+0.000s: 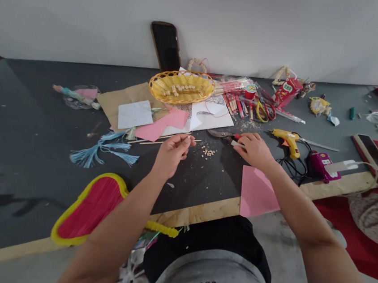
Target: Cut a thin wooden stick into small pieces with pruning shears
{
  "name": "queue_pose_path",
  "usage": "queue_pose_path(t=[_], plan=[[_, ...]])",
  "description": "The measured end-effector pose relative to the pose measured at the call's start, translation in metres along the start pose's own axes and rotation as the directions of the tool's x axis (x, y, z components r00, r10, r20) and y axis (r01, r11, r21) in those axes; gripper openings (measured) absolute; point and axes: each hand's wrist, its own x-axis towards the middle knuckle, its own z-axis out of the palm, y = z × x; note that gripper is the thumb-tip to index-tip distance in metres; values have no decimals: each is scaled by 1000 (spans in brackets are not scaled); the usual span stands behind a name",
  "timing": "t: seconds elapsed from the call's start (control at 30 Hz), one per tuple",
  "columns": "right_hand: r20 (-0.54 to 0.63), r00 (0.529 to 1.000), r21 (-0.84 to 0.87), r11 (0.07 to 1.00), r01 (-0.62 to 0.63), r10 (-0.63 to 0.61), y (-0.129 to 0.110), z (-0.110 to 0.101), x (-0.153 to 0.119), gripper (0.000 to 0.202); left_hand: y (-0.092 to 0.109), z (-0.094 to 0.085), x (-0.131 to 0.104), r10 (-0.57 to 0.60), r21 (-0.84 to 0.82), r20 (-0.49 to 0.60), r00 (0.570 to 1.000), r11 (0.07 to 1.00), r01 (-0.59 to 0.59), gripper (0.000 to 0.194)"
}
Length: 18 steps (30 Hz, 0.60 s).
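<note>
My left hand is closed in a pinch, with a small pale bit at the fingertips and a thin wooden stick poking out to the right. My right hand is curled over the handles of metal pliers, one red and one pale. Their jaws point left, flat against the table. A little pile of short cut wood pieces lies between my hands, with crumbs scattered around it. More thin sticks lie left of my left hand.
A yellow basket holds pale pieces. Scissors, a glue gun and its cord lie right. Blue tassels and a red-yellow shape lie left. Pink paper overhangs the front edge. A phone leans on the wall.
</note>
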Motion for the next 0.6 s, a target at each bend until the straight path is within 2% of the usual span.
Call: queue_pose_path(t=[0.1, 0.17, 0.23, 0.3, 0.4, 0.47, 0.5, 0.53, 0.57, 0.6], plan=[[-53, 999, 131, 991, 5, 2, 4, -7, 1, 27, -1, -2, 1, 25, 50, -8, 1000, 998, -25, 40], [-82, 995, 279, 960, -30, 55, 6, -13, -1, 35, -2, -3, 1, 57, 166, -23, 998, 985, -53, 38], [-78, 986, 451, 887, -94, 145, 6, -18, -3, 43, -4, -3, 0, 101, 312, -33, 994, 946, -86, 34], [-70, 971, 636, 761, -132, 227, 4, -22, -3, 47, -6, -3, -1, 110, 384, -18, 994, 919, -95, 35], [-93, 959, 896, 443, -37, 269, -7, -25, -2, 47, -6, -2, -1, 64, 323, 18, 998, 944, -66, 49], [-60, 981, 974, 227, 16, 185, -18, -26, 2, 45, -6, -1, -2, 63, 277, 31, 998, 958, -69, 53], [-30, 992, 985, 173, 9, 119, -24, -26, 4, 40, -6, -1, -2, 72, 263, 31, 997, 962, -78, 54], [-17, 998, 986, 168, 5, 68, -30, -26, 6, 34, -5, 0, -3, 79, 251, 31, 996, 964, -85, 53], [-37, 998, 976, 215, 27, 44, -36, -25, 8, 28, -5, 0, -3, 84, 239, 27, 996, 967, -88, 52], [-71, 997, 952, 302, 58, 34, -40, -23, 10, 24, -4, 1, -4, 85, 224, 23, 996, 970, -88, 52]])
